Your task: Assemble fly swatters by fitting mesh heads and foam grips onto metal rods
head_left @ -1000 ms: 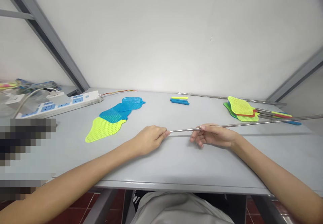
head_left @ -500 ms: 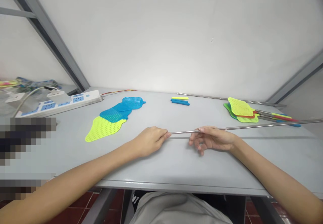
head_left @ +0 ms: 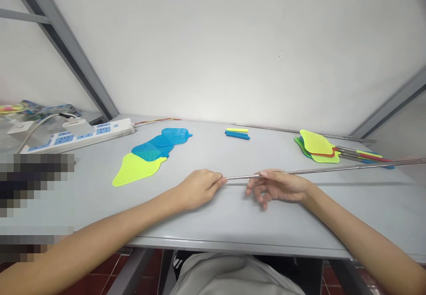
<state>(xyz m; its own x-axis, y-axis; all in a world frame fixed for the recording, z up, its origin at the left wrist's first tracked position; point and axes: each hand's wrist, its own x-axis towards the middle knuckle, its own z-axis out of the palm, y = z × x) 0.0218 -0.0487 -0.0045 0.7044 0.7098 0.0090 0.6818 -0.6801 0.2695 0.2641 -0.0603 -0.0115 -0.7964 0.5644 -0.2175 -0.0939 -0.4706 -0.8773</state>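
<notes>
A thin metal telescopic rod stretches from the middle of the table to beyond the right edge of the view. My left hand is closed round its thin left end. Farther along, my right hand pinches the rod between thumb and index finger, its other fingers loosely curled beneath. Behind my left hand lie loose mesh fly swatter heads, a yellow one and two overlapping blue ones. Several slim tubes, one yellow and the others blue, lie together at the back middle.
Fly swatters with handles are piled at the right, beside another metal rod along the wall. A power strip with plugged-in chargers stands at the left. Grey frame posts rise at the table's sides.
My right hand has shifted very slightly left along the rod, towards my left hand. Both hands keep their hold, and the things on the table lie as before.
</notes>
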